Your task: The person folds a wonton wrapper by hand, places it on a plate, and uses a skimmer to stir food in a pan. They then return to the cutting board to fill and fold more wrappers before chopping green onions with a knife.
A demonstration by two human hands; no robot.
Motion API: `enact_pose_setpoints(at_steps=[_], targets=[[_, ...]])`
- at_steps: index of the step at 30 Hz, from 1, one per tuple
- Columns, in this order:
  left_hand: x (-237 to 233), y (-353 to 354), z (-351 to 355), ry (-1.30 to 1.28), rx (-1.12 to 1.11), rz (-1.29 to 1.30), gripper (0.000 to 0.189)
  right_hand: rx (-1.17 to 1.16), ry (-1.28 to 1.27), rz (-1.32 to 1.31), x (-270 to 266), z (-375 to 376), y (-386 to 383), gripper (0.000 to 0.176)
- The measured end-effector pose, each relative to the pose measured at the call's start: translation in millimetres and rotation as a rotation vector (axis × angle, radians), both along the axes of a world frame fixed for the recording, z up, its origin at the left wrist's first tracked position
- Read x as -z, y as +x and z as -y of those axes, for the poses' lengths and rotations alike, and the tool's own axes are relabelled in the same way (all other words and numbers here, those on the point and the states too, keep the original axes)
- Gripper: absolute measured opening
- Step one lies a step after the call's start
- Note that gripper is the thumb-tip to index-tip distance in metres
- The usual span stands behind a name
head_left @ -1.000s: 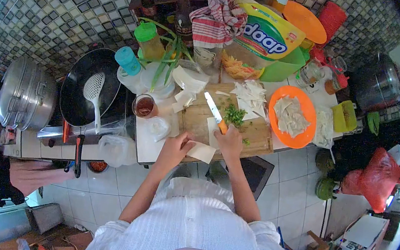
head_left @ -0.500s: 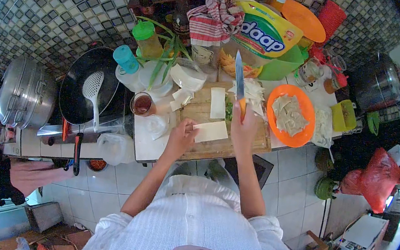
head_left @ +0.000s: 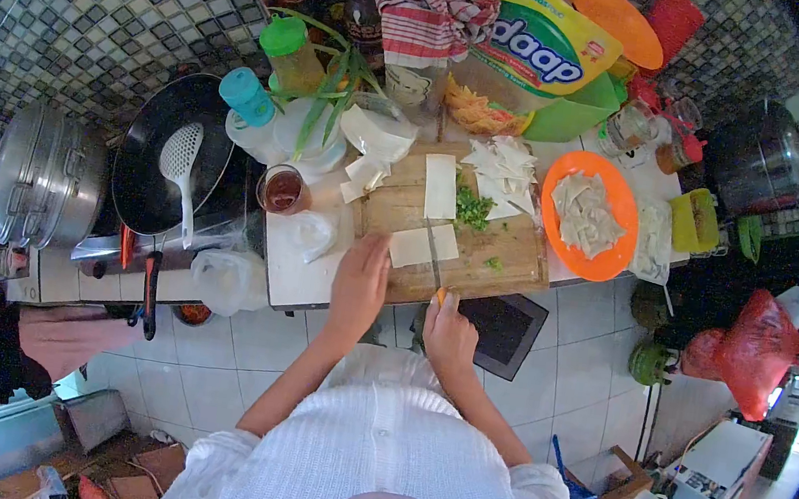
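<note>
My right hand (head_left: 449, 337) is closed around the orange handle of a knife (head_left: 436, 254). The blade points away from me and lies across a pale, thin rectangular dough sheet (head_left: 410, 249) on the wooden cutting board (head_left: 507, 274). My left hand (head_left: 361, 280) rests at the sheet's left end, fingers stretched out and close together. Beyond it, another pale sheet (head_left: 440, 186) lies lengthwise beside chopped green onion (head_left: 472, 209). A heap of cut pale pieces (head_left: 505, 171) sits at the board's far right.
An orange plate (head_left: 630, 229) of pale pieces stands right of the board. To the left are a glass of dark liquid (head_left: 283, 191) and a black wok (head_left: 138, 205) with a white skimmer (head_left: 180, 155). Jars, green onions (head_left: 322, 108) and a detergent bag (head_left: 548, 42) line the back.
My right hand has come down towards me, bringing the knife from raised above the board onto the sheet. My left fingers have straightened at the sheet's left end.
</note>
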State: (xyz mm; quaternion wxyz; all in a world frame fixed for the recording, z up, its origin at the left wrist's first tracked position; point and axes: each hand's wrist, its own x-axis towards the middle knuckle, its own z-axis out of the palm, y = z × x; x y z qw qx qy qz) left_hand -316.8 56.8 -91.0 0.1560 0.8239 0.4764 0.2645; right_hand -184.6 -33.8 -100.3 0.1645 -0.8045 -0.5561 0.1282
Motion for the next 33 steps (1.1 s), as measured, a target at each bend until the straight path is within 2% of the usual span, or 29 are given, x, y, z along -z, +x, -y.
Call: enact_pose_setpoints(at_steps=[9, 12, 15, 17, 33], targets=[[18.6, 32.9, -2.1, 0.104, -0.006, -0.300, 0.047, -0.027, -0.013, 0.038, -6.5, -4.6, -7.1, 0.026], [24.2, 33.0, -2.1, 0.123, -0.019, -0.281, 0.047, 0.008, -0.051, 0.000, -8.4, -5.9, -8.6, 0.028], [24.4, 34.1, -2.7, 0.110, -0.015, -0.304, 0.047, 0.021, -0.012, 0.090, -7.1, -10.5, -10.1, 0.024], [23.8, 34.4, -2.2, 0.106, -0.016, -0.304, 0.047, 0.031, -0.141, 0.075, -9.4, -13.2, -10.1, 0.028], [26.9, 34.5, -1.3, 0.104, -0.020, -0.288, 0.047, 0.065, -0.085, 0.064, -16.2, -4.7, -11.8, 0.027]])
